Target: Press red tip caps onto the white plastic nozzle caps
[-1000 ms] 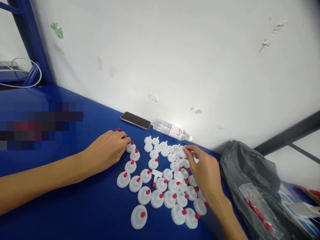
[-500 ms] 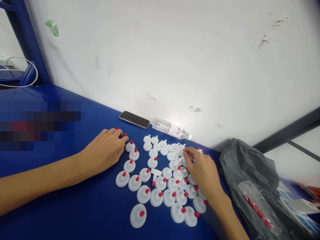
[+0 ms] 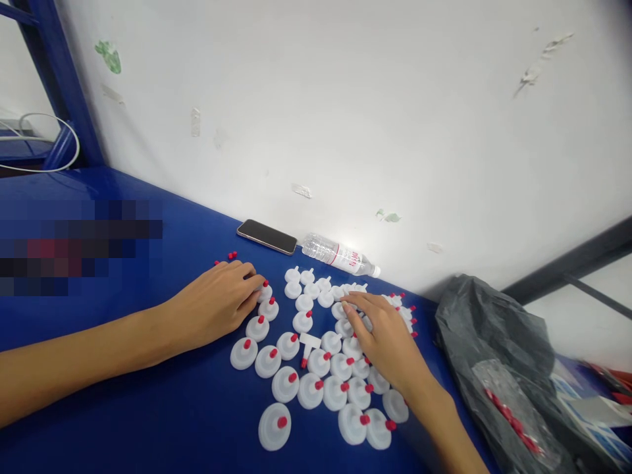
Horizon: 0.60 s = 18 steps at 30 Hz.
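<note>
My left hand (image 3: 220,299) rests at the left edge of a group of round white nozzle caps. Its fingers are curled, with thumb and forefinger closed at the side of a white nozzle cap that carries a red tip (image 3: 265,284). Behind that hand lie a few loose red tips (image 3: 232,255). My right hand (image 3: 388,339) reaches over the right part of the group, thumb and forefinger drawn together above a white nozzle cap (image 3: 338,311). What they pinch, if anything, is too small to tell. Nearer caps (image 3: 311,391) mostly bear red tips; several at the back have bare white spouts.
A phone (image 3: 267,236) and a clear plastic bottle (image 3: 340,255) lie along the white wall. A white T-shaped piece with a red end (image 3: 309,342) sits among the caps. At right is a dark plastic bag (image 3: 474,342) with a clear bag of red tips (image 3: 513,418).
My left hand has moved right from the loose red tips to the leftmost back cap, which has shifted slightly right. My right hand has moved left over the caps.
</note>
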Motion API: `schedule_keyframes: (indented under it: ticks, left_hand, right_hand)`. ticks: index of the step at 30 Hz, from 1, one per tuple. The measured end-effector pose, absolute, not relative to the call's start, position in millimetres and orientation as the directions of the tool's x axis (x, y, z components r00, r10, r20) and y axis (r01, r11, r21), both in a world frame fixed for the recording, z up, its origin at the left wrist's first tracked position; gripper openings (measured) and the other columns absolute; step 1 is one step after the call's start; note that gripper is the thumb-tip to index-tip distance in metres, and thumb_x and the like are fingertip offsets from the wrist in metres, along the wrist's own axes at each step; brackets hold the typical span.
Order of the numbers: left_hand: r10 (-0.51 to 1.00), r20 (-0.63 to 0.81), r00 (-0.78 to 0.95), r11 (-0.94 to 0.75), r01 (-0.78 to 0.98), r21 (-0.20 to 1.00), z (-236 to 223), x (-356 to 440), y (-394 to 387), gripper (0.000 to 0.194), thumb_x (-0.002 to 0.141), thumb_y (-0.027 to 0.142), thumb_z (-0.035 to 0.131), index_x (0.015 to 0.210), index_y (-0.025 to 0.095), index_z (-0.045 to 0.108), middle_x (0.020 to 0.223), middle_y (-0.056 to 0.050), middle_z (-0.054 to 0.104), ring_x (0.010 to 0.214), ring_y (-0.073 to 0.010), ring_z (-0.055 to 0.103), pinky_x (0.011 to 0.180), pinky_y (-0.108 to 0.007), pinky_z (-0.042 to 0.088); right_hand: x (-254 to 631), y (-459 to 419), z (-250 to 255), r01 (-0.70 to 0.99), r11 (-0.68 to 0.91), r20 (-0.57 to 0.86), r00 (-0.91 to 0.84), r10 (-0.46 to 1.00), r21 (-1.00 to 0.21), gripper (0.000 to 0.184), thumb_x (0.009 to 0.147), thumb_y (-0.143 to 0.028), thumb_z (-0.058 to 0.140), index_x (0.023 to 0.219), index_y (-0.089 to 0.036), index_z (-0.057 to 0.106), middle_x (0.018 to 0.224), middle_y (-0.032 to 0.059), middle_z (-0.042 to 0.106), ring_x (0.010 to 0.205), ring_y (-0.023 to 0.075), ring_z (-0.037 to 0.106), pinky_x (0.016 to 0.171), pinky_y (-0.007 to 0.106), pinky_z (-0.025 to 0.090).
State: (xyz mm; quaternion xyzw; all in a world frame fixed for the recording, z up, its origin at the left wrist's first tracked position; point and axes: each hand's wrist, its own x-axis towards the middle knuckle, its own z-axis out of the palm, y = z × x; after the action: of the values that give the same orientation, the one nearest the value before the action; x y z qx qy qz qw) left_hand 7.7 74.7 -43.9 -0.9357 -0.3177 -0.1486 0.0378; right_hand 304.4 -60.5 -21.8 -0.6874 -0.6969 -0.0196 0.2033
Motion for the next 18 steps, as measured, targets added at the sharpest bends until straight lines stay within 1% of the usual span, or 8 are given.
schedule_keyframes:
  ticks: [3, 6, 9, 11, 12, 13, 15, 18]
  left_hand:
    - [0.584, 0.305, 0.752, -0.793, 0.609, 0.016, -43.8, 8.3, 75.0, 0.044, 0.113, 0.028, 0.035, 0.115, 0.017, 0.078, 0.117, -0.016, 0.077, 0.101, -0.0331, 0.076, 0.079, -0.045, 0.059]
    - [0.583, 0.315, 0.749, -0.789, 0.615, -0.002, -42.5, 8.3, 74.9, 0.044, 0.112, 0.028, 0.036, 0.117, 0.017, 0.078, 0.118, -0.017, 0.076, 0.107, -0.0347, 0.074, 0.084, -0.047, 0.059]
    - [0.598, 0.342, 0.725, -0.764, 0.645, -0.03, -40.7, 6.0, 75.4, 0.043, 0.106, 0.018, 0.038, 0.121, 0.013, 0.078, 0.123, -0.021, 0.074, 0.115, -0.0407, 0.07, 0.09, -0.054, 0.057]
    - [0.635, 0.345, 0.691, -0.715, 0.695, -0.076, -40.0, 3.7, 76.2, 0.044, 0.101, 0.012, 0.04, 0.125, 0.01, 0.077, 0.126, -0.026, 0.071, 0.116, -0.0453, 0.067, 0.087, -0.057, 0.055]
    - [0.655, 0.337, 0.677, -0.688, 0.718, -0.103, -40.0, 2.6, 76.6, 0.044, 0.099, 0.011, 0.042, 0.126, 0.009, 0.076, 0.126, -0.028, 0.07, 0.114, -0.0463, 0.067, 0.085, -0.057, 0.055]
    - [0.673, 0.323, 0.666, -0.666, 0.735, -0.128, -40.2, 1.7, 77.1, 0.044, 0.097, 0.009, 0.044, 0.128, 0.008, 0.076, 0.123, -0.028, 0.07, 0.109, -0.0461, 0.068, 0.082, -0.056, 0.054]
    - [0.692, 0.294, 0.659, -0.646, 0.747, -0.156, -41.2, 0.5, 78.4, 0.046, 0.094, 0.006, 0.046, 0.128, 0.01, 0.077, 0.115, -0.025, 0.07, 0.099, -0.0428, 0.069, 0.078, -0.053, 0.053]
    - [0.682, 0.272, 0.679, -0.67, 0.729, -0.14, -43.6, -0.3, 81.0, 0.053, 0.088, -0.003, 0.045, 0.126, 0.014, 0.078, 0.108, -0.019, 0.071, 0.092, -0.0374, 0.069, 0.077, -0.049, 0.052]
  right_hand:
    - [306.5, -60.0, -19.9, 0.964, 0.055, 0.32, 0.032, 0.947, -0.258, 0.035, 0.112, -0.035, 0.048, 0.12, -0.022, 0.079, 0.13, 0.0106, 0.079, 0.122, 0.0327, 0.072, 0.108, 0.054, 0.055]
    - [307.7, -59.5, -19.2, 0.963, 0.057, 0.334, 0.035, 0.942, -0.264, 0.031, 0.11, -0.032, 0.05, 0.115, -0.022, 0.079, 0.125, 0.0097, 0.081, 0.117, 0.0314, 0.074, 0.105, 0.05, 0.058]
    - [308.3, -58.9, -21.0, 0.961, 0.043, 0.352, 0.059, 0.934, -0.275, 0.031, 0.11, -0.034, 0.051, 0.115, -0.023, 0.079, 0.124, 0.0095, 0.082, 0.115, 0.0304, 0.077, 0.101, 0.047, 0.06]
    - [308.9, -58.3, -23.1, 0.96, 0.033, 0.364, 0.074, 0.928, -0.279, 0.031, 0.109, -0.034, 0.051, 0.114, -0.023, 0.08, 0.126, 0.0101, 0.081, 0.116, 0.0309, 0.078, 0.101, 0.047, 0.061]
    - [309.3, -58.0, -24.1, 0.959, 0.03, 0.368, 0.079, 0.926, -0.28, 0.032, 0.109, -0.034, 0.051, 0.112, -0.023, 0.08, 0.127, 0.0105, 0.081, 0.116, 0.0313, 0.078, 0.101, 0.048, 0.062]
    - [309.6, -57.7, -24.9, 0.959, 0.028, 0.372, 0.082, 0.925, -0.281, 0.032, 0.109, -0.034, 0.051, 0.109, -0.022, 0.081, 0.127, 0.0108, 0.081, 0.115, 0.0317, 0.078, 0.101, 0.048, 0.062]
    - [310.1, -57.3, -25.4, 0.958, 0.026, 0.374, 0.086, 0.924, -0.284, 0.031, 0.108, -0.033, 0.052, 0.104, -0.023, 0.082, 0.126, 0.011, 0.081, 0.114, 0.032, 0.079, 0.1, 0.048, 0.062]
    - [309.3, -57.8, -23.5, 0.956, 0.021, 0.37, 0.094, 0.924, -0.294, 0.03, 0.107, -0.035, 0.055, 0.101, -0.024, 0.082, 0.124, 0.0099, 0.082, 0.113, 0.0319, 0.079, 0.099, 0.047, 0.063]
